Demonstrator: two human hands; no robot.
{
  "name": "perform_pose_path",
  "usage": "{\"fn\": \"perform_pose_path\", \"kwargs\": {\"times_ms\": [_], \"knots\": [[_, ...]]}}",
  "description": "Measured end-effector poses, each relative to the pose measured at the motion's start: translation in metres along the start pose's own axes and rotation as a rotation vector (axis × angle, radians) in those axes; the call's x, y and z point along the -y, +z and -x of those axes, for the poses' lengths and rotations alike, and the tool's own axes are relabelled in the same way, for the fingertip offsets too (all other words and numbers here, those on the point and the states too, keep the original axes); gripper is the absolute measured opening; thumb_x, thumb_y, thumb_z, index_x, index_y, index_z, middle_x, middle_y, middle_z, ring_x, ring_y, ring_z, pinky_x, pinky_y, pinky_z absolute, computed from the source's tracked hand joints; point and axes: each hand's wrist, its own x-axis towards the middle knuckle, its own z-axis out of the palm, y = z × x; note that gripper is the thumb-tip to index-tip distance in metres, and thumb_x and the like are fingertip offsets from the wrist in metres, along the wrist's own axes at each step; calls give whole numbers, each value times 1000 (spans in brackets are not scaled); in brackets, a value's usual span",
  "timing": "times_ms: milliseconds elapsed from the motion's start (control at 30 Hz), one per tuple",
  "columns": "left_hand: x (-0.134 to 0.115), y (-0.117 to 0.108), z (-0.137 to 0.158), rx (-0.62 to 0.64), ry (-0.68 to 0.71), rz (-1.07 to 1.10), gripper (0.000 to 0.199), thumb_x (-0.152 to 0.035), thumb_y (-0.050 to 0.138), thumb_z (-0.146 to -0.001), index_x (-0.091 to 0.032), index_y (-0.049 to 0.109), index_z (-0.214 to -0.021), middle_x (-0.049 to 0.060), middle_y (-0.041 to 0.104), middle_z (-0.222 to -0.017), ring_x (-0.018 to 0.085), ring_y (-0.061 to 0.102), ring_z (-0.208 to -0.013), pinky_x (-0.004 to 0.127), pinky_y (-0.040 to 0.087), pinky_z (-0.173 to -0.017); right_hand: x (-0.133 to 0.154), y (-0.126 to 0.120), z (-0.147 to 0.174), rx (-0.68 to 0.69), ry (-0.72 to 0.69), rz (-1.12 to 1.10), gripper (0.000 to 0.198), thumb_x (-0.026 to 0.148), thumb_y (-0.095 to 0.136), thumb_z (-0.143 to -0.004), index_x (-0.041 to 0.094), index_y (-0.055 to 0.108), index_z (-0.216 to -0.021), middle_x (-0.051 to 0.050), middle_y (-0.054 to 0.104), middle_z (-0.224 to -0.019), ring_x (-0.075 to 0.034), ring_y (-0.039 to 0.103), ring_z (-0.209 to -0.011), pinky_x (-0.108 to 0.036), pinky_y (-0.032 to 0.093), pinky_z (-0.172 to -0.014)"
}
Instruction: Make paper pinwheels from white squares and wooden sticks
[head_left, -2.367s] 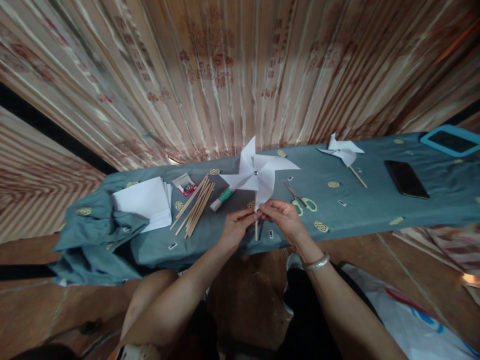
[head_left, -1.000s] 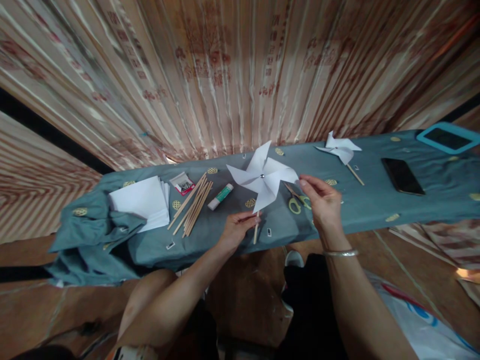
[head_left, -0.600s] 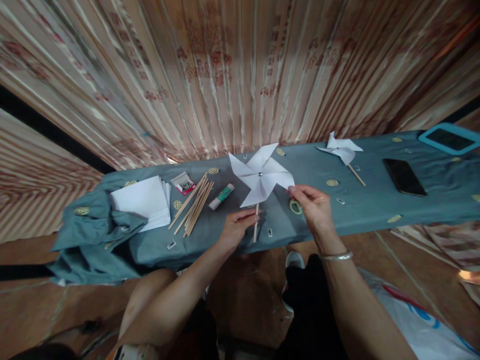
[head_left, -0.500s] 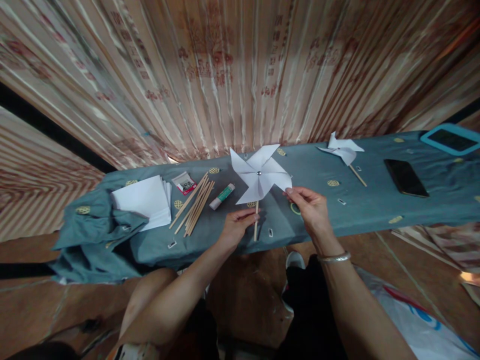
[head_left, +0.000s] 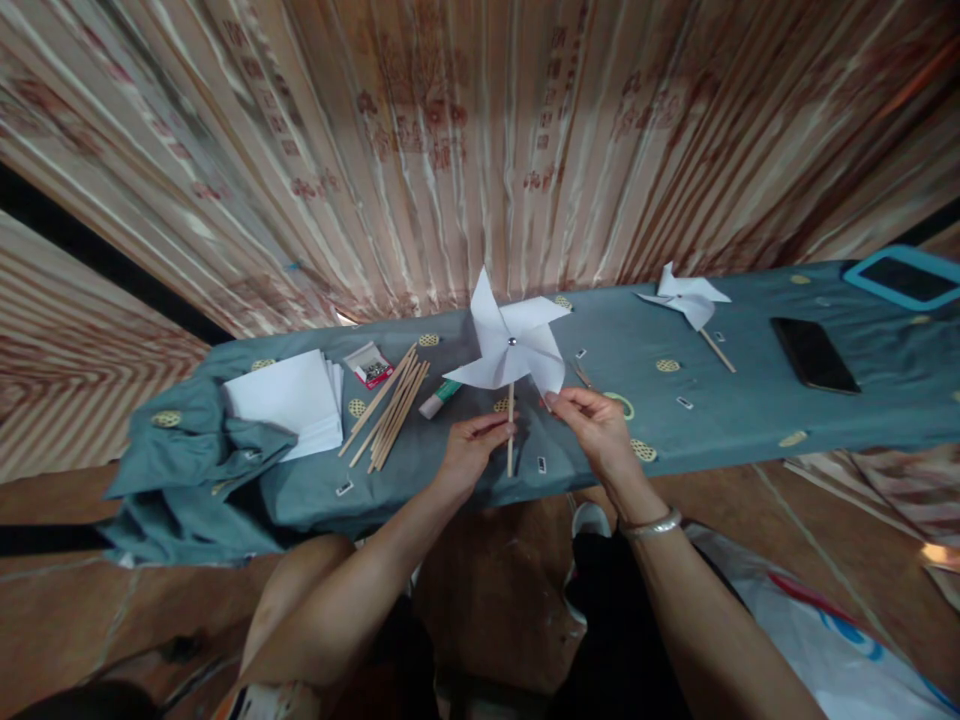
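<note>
A white paper pinwheel (head_left: 517, 335) with a silver pin at its centre stands upright on a wooden stick above the cloth. My left hand (head_left: 474, 447) pinches that stick below the blades. The fingertips of my right hand (head_left: 596, 425) are closed on the tip of the lower right blade. Behind my right hand lie scissors (head_left: 621, 404) with pale green handles, partly hidden. A glue stick (head_left: 439, 400) rests left of the pinwheel, its far end covered by a blade. Several wooden sticks (head_left: 390, 415) lie in a loose pile further left.
White paper sheets (head_left: 281, 400) are stacked at the left, beside a small packet of pins (head_left: 368, 365). To the right lie a second pinwheel (head_left: 690, 300), a black phone (head_left: 814, 355) and a blue-framed tablet (head_left: 904, 278). A curtain (head_left: 480, 150) hangs behind the cloth-covered table (head_left: 735, 420).
The pinwheel's blades have turned clockwise a little. My right hand has moved left and slightly down with a blade tip, uncovering more of the scissors. My left hand stays on the stick.
</note>
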Motion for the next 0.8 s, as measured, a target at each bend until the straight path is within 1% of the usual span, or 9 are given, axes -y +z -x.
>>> {"fn": "perform_pose_path", "kwargs": {"times_ms": [133,267,367,433,467,533,600,667,800], "knots": [[-1,1,2,6,4,-12,31,-32,88,-56,-19,81,-83,5,78,-81,16,67,-74,33,52,-85,-4,5,3,75,-12,27,41,59,81,-57,20,69,-60,3,62,-55,-11,52,-51,-26,43,-54],[-1,2,1,-1,10,-13,35,-35,89,-52,-19,81,-82,5,78,-81,18,67,-74,33,53,-83,-9,10,6,150,-29,47,39,58,80,-61,20,69,-62,1,66,-58,-15,59,-57,-28,49,-60],[1,3,0,-13,13,-13,37,-37,90,-51,-19,80,-82,5,77,-81,17,66,-73,32,52,-80,-9,11,10,164,-85,77,37,54,80,-66,20,74,-79,-2,75,-74,-17,66,-68,-30,53,-68],[1,4,-2,-17,15,5,37,-37,89,-51,-18,80,-82,6,77,-82,17,66,-74,31,52,-79,-8,9,16,140,-125,168,38,50,79,-69,20,74,-90,-4,77,-82,-18,69,-74,-30,54,-73],[0,5,-4,-17,16,21,37,-37,89,-51,-18,80,-81,6,77,-82,17,66,-74,31,51,-79,-7,9,19,137,-133,228,37,49,79,-70,20,74,-92,-4,77,-83,-19,69,-75,-30,54,-73],[-3,7,-6,-19,13,57,37,-36,89,-50,-17,80,-80,5,76,-80,17,66,-73,30,50,-77,-7,8,26,169,-123,337,32,48,76,-74,20,74,-89,-5,77,-81,-19,70,-73,-30,53,-71],[-7,9,-8,-25,8,86,36,-34,89,-50,-17,80,-80,5,76,-77,15,64,-70,28,49,-74,-10,8,33,227,-101,392,28,48,73,-77,21,74,-83,-4,77,-77,-19,70,-70,-30,53,-67],[-11,12,-11,-29,8,111,36,-33,89,-50,-16,80,-81,4,75,-76,14,63,-67,27,48,-72,-14,10,37,245,-90,393,26,47,72,-77,21,75,-80,-4,76,-75,-19,69,-67,-30,52,-65],[-15,19,-14,-35,11,143,37,-33,89,-50,-15,79,-81,4,75,-75,14,63,-69,27,48,-72,-20,13,38,218,-85,336,24,45,71,-76,21,75,-76,-2,75,-70,-17,66,-61,-28,50,-60]]}}
